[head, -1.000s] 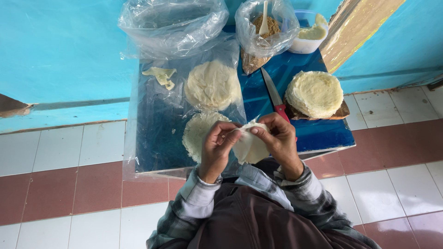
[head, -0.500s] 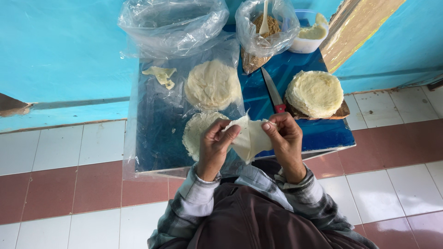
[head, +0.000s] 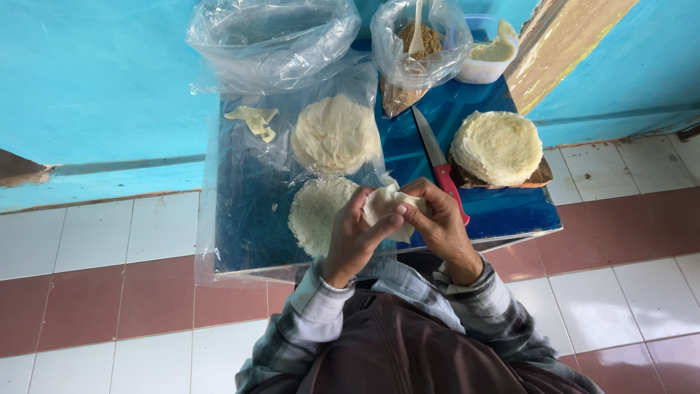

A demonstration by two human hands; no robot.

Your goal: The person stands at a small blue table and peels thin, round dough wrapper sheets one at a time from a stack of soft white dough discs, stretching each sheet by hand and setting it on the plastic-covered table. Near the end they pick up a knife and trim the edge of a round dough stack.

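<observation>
the thin pale round dough sheet (head: 390, 210), spread open half a second ago, is now folded small between the left hand (head: 355, 237) and right hand (head: 437, 222), both pinching it above the blue table (head: 503, 211); the folding step looks well along.
</observation>
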